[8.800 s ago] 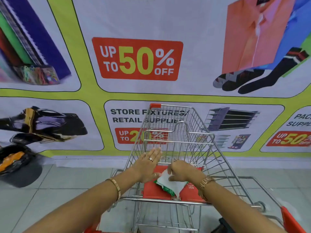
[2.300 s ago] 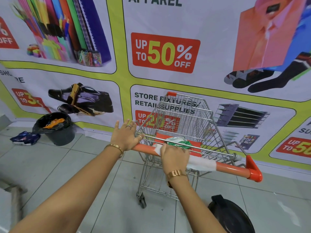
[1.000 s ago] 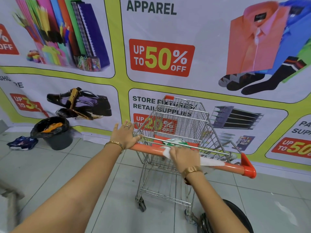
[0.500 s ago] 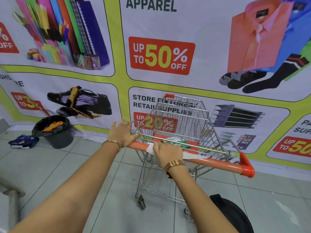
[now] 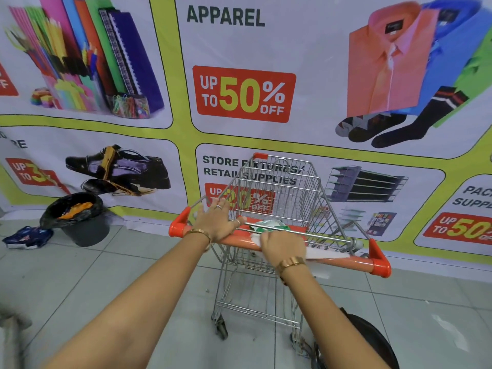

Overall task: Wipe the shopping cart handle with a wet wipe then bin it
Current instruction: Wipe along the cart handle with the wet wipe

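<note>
My left fingers [image 5: 213,209] lie spread and flat over the orange handle [image 5: 354,261], palm pressing down near its 9 o'clock end, a ring showing on one finger and a gold bangle at the wrist. My left hand [image 5: 215,223] grips nothing; it only rests on the bar. Far off at 9 o'clock from it, a grey bin [image 5: 85,227] with a black liner stands on the tiled floor against the banner, and a blue wrapper [image 5: 26,237] lies just beside the bin at its 9 o'clock.

At 3 o'clock from my left hand, my right hand [image 5: 283,247] curls over the bar, fingers pressed together and closed down on the white wet wipe [image 5: 327,254]. The wipe is trapped between my palm and the handle, and its loose end trails along the bar toward 3 o'clock. Just past my knuckles at 12 o'clock, a green and white wipe pack [image 5: 269,225] sits on the red seat flap of the shopping cart [image 5: 279,187]. A dark round object [image 5: 372,339] sits on the floor at 5 o'clock from the cart.
</note>
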`<state>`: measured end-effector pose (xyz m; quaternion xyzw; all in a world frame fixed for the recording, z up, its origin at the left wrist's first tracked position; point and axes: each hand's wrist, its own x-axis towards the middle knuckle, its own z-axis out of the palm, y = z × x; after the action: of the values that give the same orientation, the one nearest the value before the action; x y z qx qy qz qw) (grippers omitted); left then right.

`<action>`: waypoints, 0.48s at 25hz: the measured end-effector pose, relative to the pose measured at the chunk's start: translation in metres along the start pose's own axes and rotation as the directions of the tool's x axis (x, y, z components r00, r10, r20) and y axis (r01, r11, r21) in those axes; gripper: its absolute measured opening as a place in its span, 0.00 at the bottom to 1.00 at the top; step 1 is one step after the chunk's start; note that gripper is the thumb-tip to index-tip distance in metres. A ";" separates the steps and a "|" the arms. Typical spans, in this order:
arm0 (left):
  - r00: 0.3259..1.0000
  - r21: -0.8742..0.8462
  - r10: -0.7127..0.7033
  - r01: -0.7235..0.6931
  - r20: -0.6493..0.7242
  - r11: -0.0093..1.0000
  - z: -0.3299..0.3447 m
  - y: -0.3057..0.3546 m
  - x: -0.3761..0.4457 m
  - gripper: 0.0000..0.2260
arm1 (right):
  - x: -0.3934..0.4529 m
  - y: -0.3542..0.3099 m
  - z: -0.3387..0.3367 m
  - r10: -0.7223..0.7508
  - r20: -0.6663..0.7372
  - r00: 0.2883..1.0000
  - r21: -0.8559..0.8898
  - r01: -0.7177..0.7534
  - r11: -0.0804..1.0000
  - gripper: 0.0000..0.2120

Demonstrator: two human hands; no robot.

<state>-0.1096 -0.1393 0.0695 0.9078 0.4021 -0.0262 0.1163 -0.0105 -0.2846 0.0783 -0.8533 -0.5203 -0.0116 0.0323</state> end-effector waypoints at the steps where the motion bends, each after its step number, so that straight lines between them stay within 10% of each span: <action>1: 1.000 -0.003 0.007 -0.007 0.000 1.000 0.002 0.002 0.001 0.36 | 0.000 -0.004 0.001 -0.009 0.001 1.000 0.023 0.009 1.000 0.16; 6: 1.000 0.033 -0.015 0.015 -0.003 0.999 0.001 -0.004 0.002 0.35 | -0.028 0.059 0.016 0.055 -0.091 0.994 -0.206 -0.073 0.976 0.09; 12: 0.999 0.058 -0.024 0.023 0.031 0.998 0.002 0.008 0.003 0.35 | -0.016 0.047 0.011 0.240 -0.118 0.964 -0.034 -0.245 0.969 0.30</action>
<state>-0.1015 -0.1429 0.0688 0.9055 0.4099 -0.0536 0.0963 0.0236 -0.3192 0.0641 -0.9091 -0.4087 -0.0683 0.0424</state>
